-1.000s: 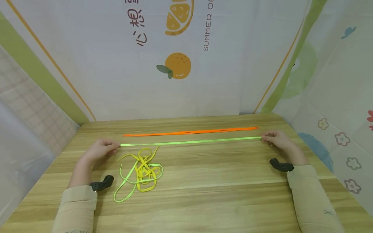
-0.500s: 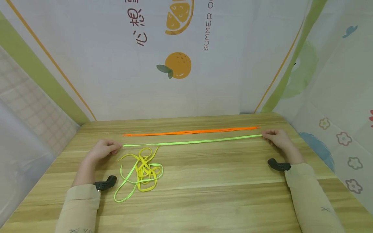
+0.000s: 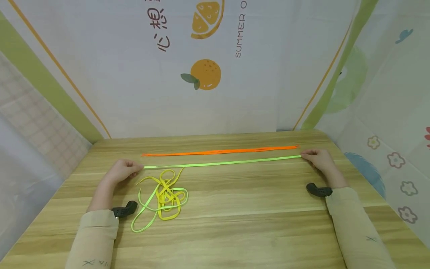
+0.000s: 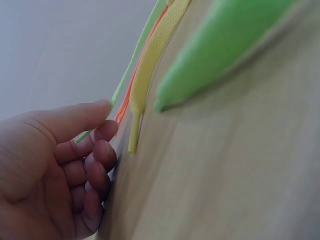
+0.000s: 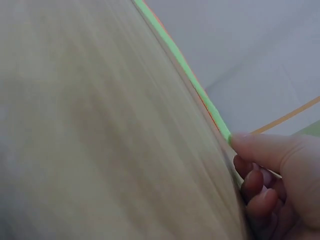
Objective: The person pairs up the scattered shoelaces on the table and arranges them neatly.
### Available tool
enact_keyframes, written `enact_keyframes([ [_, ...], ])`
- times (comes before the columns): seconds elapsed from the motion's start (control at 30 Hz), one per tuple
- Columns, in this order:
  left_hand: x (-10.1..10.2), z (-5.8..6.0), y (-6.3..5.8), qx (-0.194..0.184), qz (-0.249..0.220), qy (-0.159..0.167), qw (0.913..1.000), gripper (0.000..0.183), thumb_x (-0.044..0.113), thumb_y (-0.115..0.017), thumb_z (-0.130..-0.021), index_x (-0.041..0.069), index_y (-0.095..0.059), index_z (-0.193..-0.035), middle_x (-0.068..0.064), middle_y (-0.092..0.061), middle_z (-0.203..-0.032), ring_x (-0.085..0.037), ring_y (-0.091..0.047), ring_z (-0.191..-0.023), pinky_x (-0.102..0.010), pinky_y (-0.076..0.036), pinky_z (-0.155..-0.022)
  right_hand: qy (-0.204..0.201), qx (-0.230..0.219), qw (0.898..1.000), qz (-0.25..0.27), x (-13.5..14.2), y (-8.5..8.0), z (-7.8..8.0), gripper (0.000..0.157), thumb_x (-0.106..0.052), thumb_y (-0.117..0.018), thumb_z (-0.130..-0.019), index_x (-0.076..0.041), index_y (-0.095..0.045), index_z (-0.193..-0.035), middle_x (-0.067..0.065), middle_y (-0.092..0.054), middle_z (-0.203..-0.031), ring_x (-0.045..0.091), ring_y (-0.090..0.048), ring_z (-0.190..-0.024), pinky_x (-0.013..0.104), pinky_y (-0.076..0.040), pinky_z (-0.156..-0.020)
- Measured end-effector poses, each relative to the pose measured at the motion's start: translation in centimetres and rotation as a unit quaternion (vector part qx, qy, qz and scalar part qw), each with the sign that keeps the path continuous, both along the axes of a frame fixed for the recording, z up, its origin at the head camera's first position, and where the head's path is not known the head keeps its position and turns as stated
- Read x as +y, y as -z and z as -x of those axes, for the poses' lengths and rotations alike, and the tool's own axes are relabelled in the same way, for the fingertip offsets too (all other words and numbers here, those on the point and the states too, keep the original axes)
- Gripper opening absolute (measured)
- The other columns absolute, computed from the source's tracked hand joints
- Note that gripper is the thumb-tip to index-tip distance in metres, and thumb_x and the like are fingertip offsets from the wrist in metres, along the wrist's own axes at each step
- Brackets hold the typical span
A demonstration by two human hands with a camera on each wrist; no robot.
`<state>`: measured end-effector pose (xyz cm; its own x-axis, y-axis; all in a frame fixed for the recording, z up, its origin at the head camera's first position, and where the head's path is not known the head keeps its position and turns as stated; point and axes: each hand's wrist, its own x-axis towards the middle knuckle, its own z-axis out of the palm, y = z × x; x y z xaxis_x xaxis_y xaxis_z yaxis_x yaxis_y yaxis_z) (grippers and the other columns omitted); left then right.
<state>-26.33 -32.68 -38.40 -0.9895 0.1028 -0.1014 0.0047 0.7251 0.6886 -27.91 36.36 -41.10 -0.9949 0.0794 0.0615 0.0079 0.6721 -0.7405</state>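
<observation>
A light green shoelace (image 3: 221, 163) lies stretched straight across the wooden table (image 3: 235, 224). My left hand (image 3: 121, 170) pinches its left end between thumb and curled fingers (image 4: 95, 150), with the lace (image 4: 132, 60) running away from them. My right hand (image 3: 317, 158) pinches the right end; in the right wrist view the lace (image 5: 185, 72) meets the thumb tip (image 5: 245, 142). An orange lace (image 3: 220, 151) lies straight just behind the green one, parallel to it.
A tangle of yellow and green laces (image 3: 162, 194) lies near my left forearm. Black wrist camera mounts (image 3: 125, 210) (image 3: 317, 190) sit at both sleeves. Printed curtain walls close in the table at the back and both sides.
Both hands have slid slightly away from me, carrying the taut green lace closer to the orange one. The left end has shifted a little to the right.
</observation>
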Motion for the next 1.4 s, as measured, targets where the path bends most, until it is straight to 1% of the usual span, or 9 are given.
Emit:
enact_keyframes([
  [0.07, 0.1, 0.1, 0.0, 0.000, 0.004, -0.004, 1.0000, 0.037, 0.032, -0.060, -0.095, 0.005, -0.057, -0.070, -0.003, -0.052, -0.068, -0.017, -0.038, -0.062, -0.032, -0.032, -0.059, 0.002, 0.003, 1.000, -0.005, 0.0, 0.0, 0.0, 0.042, -0.033, -0.061, -0.095, 0.005, -0.064, -0.113, 0.003, -0.060, -0.083, 0.014, -0.048, -0.067, 0.026, -0.042, -0.056],
  [0.23, 0.6, 0.1, -0.3, 0.002, 0.015, -0.011, 0.9998, 0.037, 0.031, -0.060, -0.095, 0.006, -0.055, -0.068, -0.002, -0.049, -0.064, -0.018, -0.040, -0.062, -0.033, -0.033, -0.060, 0.005, 0.016, 1.000, -0.017, -0.1, 0.0, 0.1, 0.042, -0.034, -0.062, -0.094, 0.004, -0.065, -0.111, 0.004, -0.061, -0.087, 0.015, -0.048, -0.067, 0.027, -0.042, -0.056],
  [0.27, 0.7, 0.0, -0.4, 0.000, 0.015, -0.013, 0.9998, 0.037, 0.031, -0.059, -0.095, 0.006, -0.055, -0.068, -0.002, -0.049, -0.063, -0.018, -0.041, -0.062, -0.033, -0.034, -0.060, 0.005, 0.017, 1.000, -0.015, -0.1, 0.0, 0.1, 0.041, -0.033, -0.062, -0.094, 0.004, -0.065, -0.111, 0.005, -0.061, -0.086, 0.016, -0.047, -0.065, 0.027, -0.042, -0.055],
  [0.53, 1.0, 0.4, -0.4, 0.000, 0.032, -0.025, 0.9992, 0.038, 0.032, -0.058, -0.096, 0.006, -0.053, -0.067, -0.002, -0.048, -0.063, -0.019, -0.042, -0.064, -0.034, -0.033, -0.062, 0.006, 0.016, 1.000, -0.021, -0.2, 0.0, -0.1, 0.041, -0.033, -0.061, -0.095, 0.004, -0.064, -0.111, 0.010, -0.062, -0.093, 0.018, -0.047, -0.072, 0.027, -0.041, -0.059],
  [0.7, 1.1, 0.5, -0.4, 0.004, 0.042, -0.031, 0.9986, 0.040, 0.033, -0.058, -0.096, 0.007, -0.052, -0.065, 0.000, -0.046, -0.060, -0.019, -0.040, -0.062, -0.034, -0.033, -0.060, 0.005, 0.021, 1.000, -0.022, -0.4, 0.1, 0.0, 0.041, -0.032, -0.061, -0.095, 0.005, -0.064, -0.111, 0.018, -0.061, -0.102, 0.025, -0.050, -0.085, 0.032, -0.039, -0.071],
  [0.8, 1.2, 0.5, -0.4, 0.004, 0.048, -0.035, 0.9982, 0.040, 0.033, -0.059, -0.095, 0.007, -0.053, -0.065, 0.000, -0.047, -0.060, -0.019, -0.041, -0.062, -0.034, -0.033, -0.060, 0.006, 0.023, 0.999, -0.027, -0.4, 0.1, 0.1, 0.040, -0.032, -0.061, -0.095, 0.005, -0.064, -0.110, 0.020, -0.060, -0.104, 0.028, -0.050, -0.091, 0.034, -0.037, -0.077],
  [1.07, 1.3, 0.2, -0.5, 0.010, 0.054, -0.046, 0.9974, 0.036, 0.036, -0.061, -0.091, 0.005, -0.059, -0.073, -0.006, -0.053, -0.069, -0.022, -0.045, -0.068, -0.034, -0.035, -0.062, 0.006, 0.027, 0.999, -0.033, -0.4, 0.2, 0.2, 0.039, -0.030, -0.063, -0.094, 0.007, -0.063, -0.109, 0.020, -0.061, -0.101, 0.029, -0.051, -0.090, 0.035, -0.038, -0.076],
  [1.17, 1.3, 0.2, -0.5, 0.006, 0.060, -0.048, 0.9971, 0.036, 0.036, -0.060, -0.092, 0.004, -0.058, -0.075, -0.007, -0.054, -0.071, -0.023, -0.045, -0.069, -0.035, -0.036, -0.062, 0.009, 0.026, 0.999, -0.037, -0.3, 0.2, 0.2, 0.040, -0.030, -0.064, -0.093, 0.006, -0.063, -0.108, 0.021, -0.062, -0.103, 0.029, -0.052, -0.091, 0.034, -0.038, -0.076],
  [1.4, 1.5, 0.3, -0.5, 0.001, 0.067, -0.048, 0.9966, 0.035, 0.034, -0.058, -0.095, 0.002, -0.056, -0.079, -0.007, -0.054, -0.075, -0.023, -0.046, -0.072, -0.034, -0.036, -0.062, 0.015, 0.022, 0.999, -0.038, -0.3, 0.2, 0.1, 0.041, -0.032, -0.064, -0.093, 0.006, -0.063, -0.109, 0.017, -0.062, -0.100, 0.024, -0.051, -0.084, 0.031, -0.041, -0.069],
])
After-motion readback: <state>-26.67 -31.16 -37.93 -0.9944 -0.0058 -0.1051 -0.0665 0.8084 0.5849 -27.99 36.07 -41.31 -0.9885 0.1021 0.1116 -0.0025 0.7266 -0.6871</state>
